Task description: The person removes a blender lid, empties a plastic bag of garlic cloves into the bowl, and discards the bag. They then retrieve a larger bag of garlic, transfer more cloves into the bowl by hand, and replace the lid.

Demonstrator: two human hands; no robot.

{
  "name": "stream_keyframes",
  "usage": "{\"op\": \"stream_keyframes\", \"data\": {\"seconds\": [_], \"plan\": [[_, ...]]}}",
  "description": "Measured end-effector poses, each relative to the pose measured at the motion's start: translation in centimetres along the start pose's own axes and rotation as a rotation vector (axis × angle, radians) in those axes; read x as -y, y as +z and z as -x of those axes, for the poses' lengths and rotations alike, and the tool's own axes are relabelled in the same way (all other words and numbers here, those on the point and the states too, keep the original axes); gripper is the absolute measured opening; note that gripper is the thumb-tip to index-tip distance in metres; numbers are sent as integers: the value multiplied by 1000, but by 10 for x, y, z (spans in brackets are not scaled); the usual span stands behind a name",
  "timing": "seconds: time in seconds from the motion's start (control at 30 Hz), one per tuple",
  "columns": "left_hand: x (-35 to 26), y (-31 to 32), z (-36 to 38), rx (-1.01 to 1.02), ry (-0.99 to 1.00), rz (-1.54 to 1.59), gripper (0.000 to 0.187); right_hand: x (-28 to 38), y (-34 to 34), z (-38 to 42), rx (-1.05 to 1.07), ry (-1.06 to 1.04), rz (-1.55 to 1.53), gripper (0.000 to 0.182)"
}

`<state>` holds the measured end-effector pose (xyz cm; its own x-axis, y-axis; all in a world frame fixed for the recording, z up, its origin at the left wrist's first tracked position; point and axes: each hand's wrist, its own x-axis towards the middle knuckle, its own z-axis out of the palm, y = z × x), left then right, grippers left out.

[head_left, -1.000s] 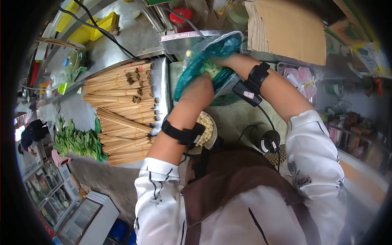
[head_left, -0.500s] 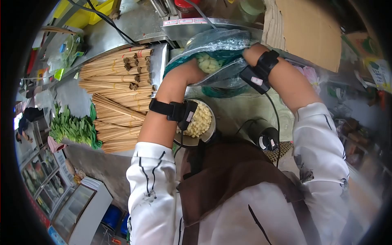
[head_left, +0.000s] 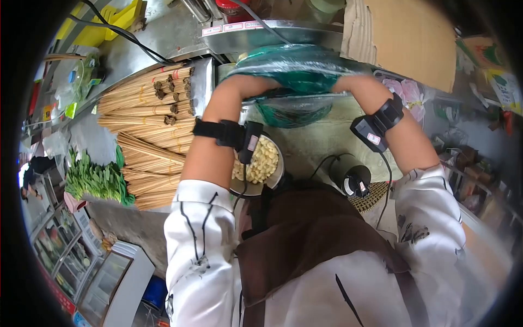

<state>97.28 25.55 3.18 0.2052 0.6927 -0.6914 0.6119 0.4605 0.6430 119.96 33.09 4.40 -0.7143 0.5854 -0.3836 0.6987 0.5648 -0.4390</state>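
Note:
A green, see-through plastic bag (head_left: 305, 79) is stretched across the counter edge in front of me, between my two wrists. My left hand (head_left: 259, 84) reaches in under the bag's near rim, and its fingers are hidden by the film. At the other end of the bag, my right hand (head_left: 347, 83) is closed on the plastic, though the fingertips are covered. The pale pieces inside the bag do not show now. Below my left wrist stands a metal bowl (head_left: 279, 177) of peeled garlic cloves (head_left: 263, 163).
Bundles of thin wooden sticks (head_left: 147, 131) lie to the left, with leafy greens (head_left: 95, 177) beside them. Flattened cardboard (head_left: 408, 43) leans at the upper right. A dark cylindrical container (head_left: 348, 174) stands near my apron. Cables cross the steel counter (head_left: 180, 32).
My right hand has moved slightly right and down, and the bag is drawn wider. Its opening has closed over the pale pieces seen earlier. My left hand remains under the film.

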Motion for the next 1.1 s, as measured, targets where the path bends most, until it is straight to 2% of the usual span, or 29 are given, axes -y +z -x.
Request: {"op": "stream_keyframes", "data": {"seconds": [0.07, 0.1, 0.23, 0.33, 0.37, 0.4, 0.83, 1.0, 1.1], "plan": [[6, -14, 2, 11, -56, 180, 53, -2, 5, -21, 157, 16, 27, 37], [11, -16, -4, 21, -126, 158, 50, -4, 9, -29, 215, 11, 22, 37], [4, -21, -9, 207, -47, -467, 42, -7, 17, -41, 355, -20, -45, 37], [12, -3, -15, 253, -40, -497, 41, 0, 19, -36, 370, -40, -99, 37], [26, 5, -29, 382, -75, -551, 42, 2, 19, -37, 372, -38, -109, 37], [28, 11, -29, 417, -82, -571, 42, 1, 22, -37, 369, -40, -119, 37], [-5, 55, 36, -134, 148, -313, 33, 25, 12, -14, 184, -93, -199, 38], [9, 73, 9, -599, 275, -402, 28, 35, 39, -36, 14, -167, -109, 39], [13, 69, 7, -592, 315, -363, 24, 35, 53, -46, -63, -178, -75, 39]]}}
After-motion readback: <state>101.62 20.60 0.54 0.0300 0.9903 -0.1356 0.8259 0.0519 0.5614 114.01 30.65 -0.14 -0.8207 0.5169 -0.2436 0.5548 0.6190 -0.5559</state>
